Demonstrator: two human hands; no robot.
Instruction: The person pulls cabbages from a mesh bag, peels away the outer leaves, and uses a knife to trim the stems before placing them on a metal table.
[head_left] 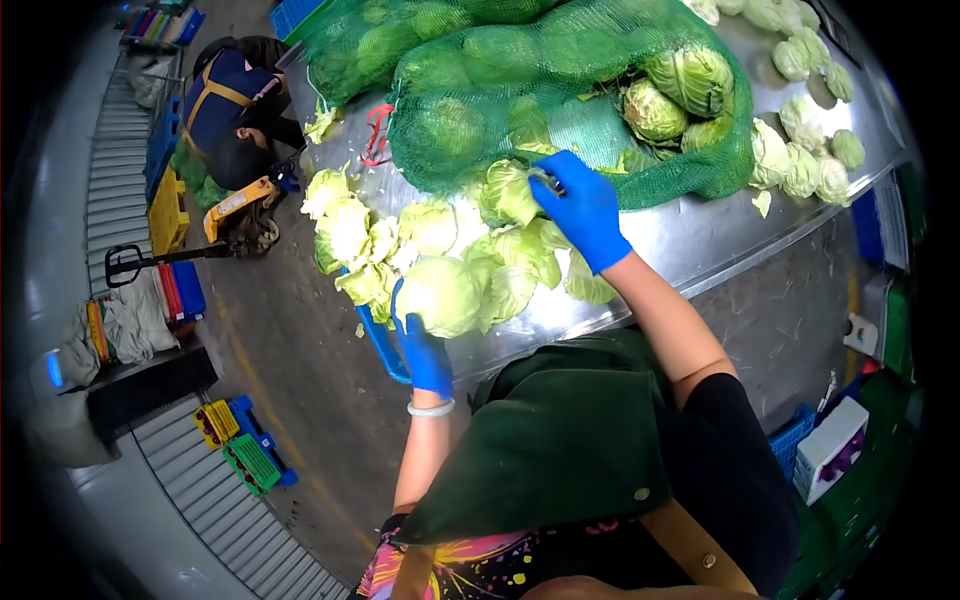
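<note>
My left hand, in a blue glove, is wrapped against the lower left side of a pale green cabbage at the table's near edge. My right hand, also gloved in blue, is closed near a leafy cabbage piece; a small dark item shows at its fingertips, too hidden to name. Loose cabbage leaves lie between and around the hands. Just beyond the right hand, a green mesh bag lies with its mouth open, and whole cabbages show in it.
More cabbages sit at the right of the metal table. A red ribbon lies left of the bag. A blue crate edge is under the leaves. Another person bends beside a pallet jack at the upper left.
</note>
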